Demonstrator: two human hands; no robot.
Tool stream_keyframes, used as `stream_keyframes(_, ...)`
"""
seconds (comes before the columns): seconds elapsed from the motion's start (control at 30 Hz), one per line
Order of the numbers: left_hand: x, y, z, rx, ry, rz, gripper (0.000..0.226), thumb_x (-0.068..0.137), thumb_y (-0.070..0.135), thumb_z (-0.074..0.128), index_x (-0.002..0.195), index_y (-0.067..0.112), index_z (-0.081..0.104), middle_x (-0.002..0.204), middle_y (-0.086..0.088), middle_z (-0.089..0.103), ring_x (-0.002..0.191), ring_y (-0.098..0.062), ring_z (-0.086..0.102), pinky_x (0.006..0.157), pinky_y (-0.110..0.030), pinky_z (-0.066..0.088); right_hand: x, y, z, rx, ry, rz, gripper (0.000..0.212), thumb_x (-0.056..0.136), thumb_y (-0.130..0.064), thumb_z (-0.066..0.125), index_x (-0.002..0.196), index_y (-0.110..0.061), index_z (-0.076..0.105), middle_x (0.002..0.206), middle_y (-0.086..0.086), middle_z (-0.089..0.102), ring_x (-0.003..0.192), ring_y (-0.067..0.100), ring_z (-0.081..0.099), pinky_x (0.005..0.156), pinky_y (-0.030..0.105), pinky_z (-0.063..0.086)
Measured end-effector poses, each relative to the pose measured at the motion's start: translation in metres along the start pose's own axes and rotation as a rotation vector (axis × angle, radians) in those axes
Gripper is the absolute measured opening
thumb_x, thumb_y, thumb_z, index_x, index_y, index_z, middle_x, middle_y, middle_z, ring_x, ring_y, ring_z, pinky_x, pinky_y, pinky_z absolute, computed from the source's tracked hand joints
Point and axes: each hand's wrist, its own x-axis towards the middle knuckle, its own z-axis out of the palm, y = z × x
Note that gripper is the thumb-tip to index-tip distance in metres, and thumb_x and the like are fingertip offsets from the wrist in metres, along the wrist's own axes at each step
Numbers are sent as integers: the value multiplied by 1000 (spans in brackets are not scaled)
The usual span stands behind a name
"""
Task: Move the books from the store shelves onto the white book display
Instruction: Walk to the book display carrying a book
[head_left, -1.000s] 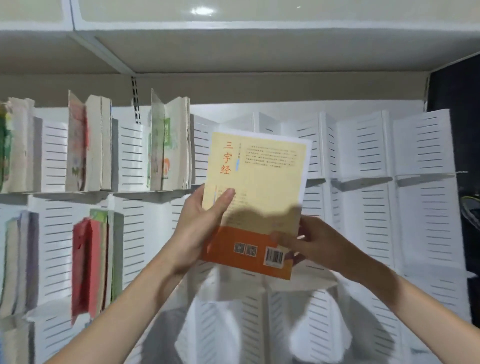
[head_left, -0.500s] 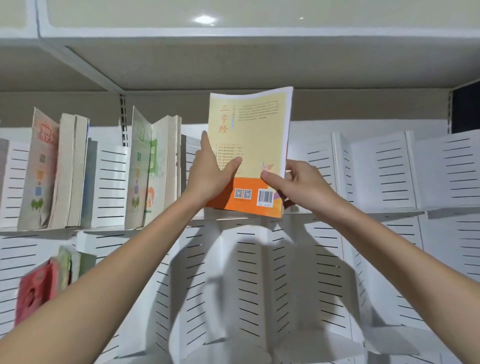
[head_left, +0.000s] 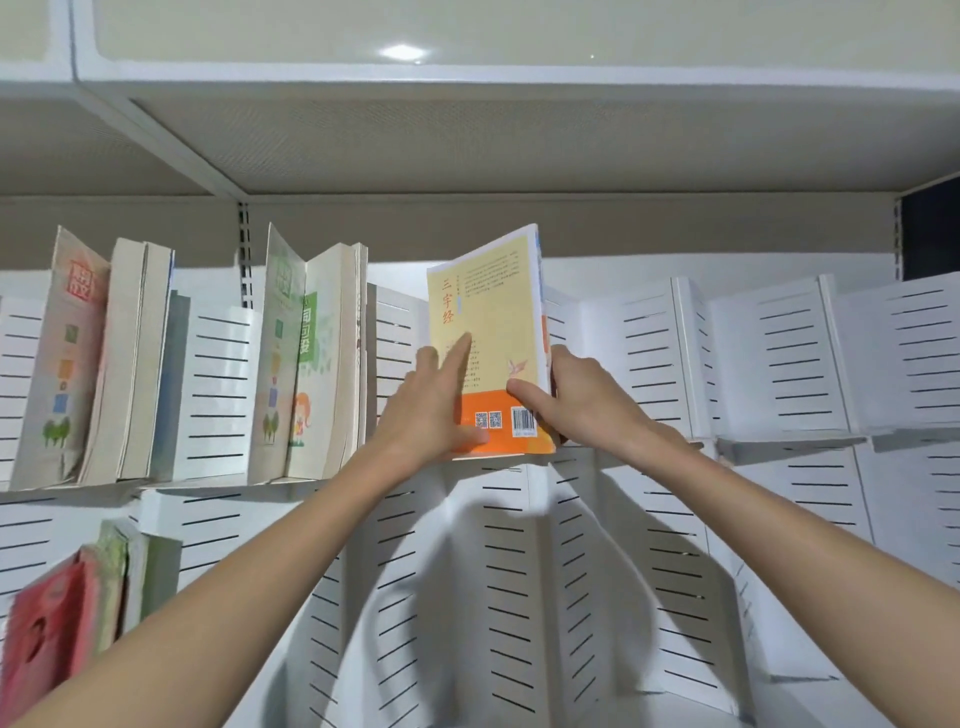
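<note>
A yellow book (head_left: 493, 322) with an orange bottom band and a barcode stands upright in a slot on the upper ledge of the white slotted book display (head_left: 774, 364). My left hand (head_left: 439, 405) lies flat against its cover, fingers spread. My right hand (head_left: 582, 410) grips its right edge, thumb on the cover near the barcode. The book's lower edge rests on the ledge.
Green and orange books (head_left: 306, 364) fill the slot just left; more books (head_left: 88, 358) stand at far left. Red and green books (head_left: 67, 608) sit on the lower left tier. Slots to the right (head_left: 909, 353) hold nothing. A shelf underside (head_left: 467, 150) hangs overhead.
Both hands raised the yellow book from chest height to the top tier and turned it edge-on into the slot. My left hand shifted from gripping its edge to pressing flat on the cover.
</note>
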Motion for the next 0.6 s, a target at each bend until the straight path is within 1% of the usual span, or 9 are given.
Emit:
stream_keyframes(0.1,4,-4,7,-99,-53,53,122,72,31,90,161,33,6,148,-7,34,129,-29,52,102,-40,45,-12,4,2,-80,9,-44,56,96,-52,56,135,-18,35,91,-5,67,75,17,64,60,35,47)
stream_keyframes(0.17,8,-8,9,-148,-51,98,128,69,28,92,160,39,3,158,-8,27,142,-28,39,112,-43,39,-19,7,1,-168,14,-73,58,97,-52,52,140,-21,28,89,-7,67,71,17,61,56,33,40)
stream_keyframes(0.23,14,-11,7,-169,-58,149,135,63,30,95,158,47,0,167,-8,11,153,-25,18,120,-46,29,-23,8,0,-205,-3,-94,61,101,-50,44,148,-19,19,100,0,69,77,23,60,63,36,44)
stream_keyframes(0.3,22,-11,4,-219,-43,170,140,59,32,97,156,50,-2,170,-5,4,156,-19,6,123,-48,23,-23,7,5,-245,-44,-98,63,105,-45,34,154,-13,10,118,11,64,90,29,58,74,42,48)
stream_keyframes(0.37,29,-8,5,-249,-50,148,145,57,31,98,156,50,-5,170,-6,0,157,-19,1,124,-47,21,-19,2,12,-292,-51,-14,61,108,-39,30,154,-3,13,140,21,49,109,36,51,89,44,44)
stream_keyframes(0.4,31,-7,7,-251,-64,135,148,55,30,99,156,51,-7,170,-7,-2,157,-21,-1,124,-48,20,-14,0,15,-268,-48,52,61,108,-38,29,153,1,15,143,22,46,115,37,48,92,43,40)
stream_keyframes(0.47,34,-7,12,-263,-66,129,153,50,29,101,153,55,-10,170,-8,-7,157,-25,-5,123,-54,19,-8,-2,18,-228,-71,116,58,107,-41,30,147,0,22,138,19,50,118,35,47,87,40,36)
stream_keyframes(0.53,36,-7,14,-282,-61,122,154,48,29,101,152,57,-9,170,-6,-7,156,-27,-6,123,-57,18,-6,3,19,-238,-105,87,61,106,-46,31,149,-3,21,134,16,54,116,34,49,85,40,35)
stream_keyframes(0.6,35,-7,14,-275,-71,104,153,50,28,101,153,55,-9,170,-6,-9,156,-27,-6,123,-56,18,-9,9,17,-265,-164,59,65,103,-54,33,149,-9,22,132,9,57,114,32,51,87,40,38)
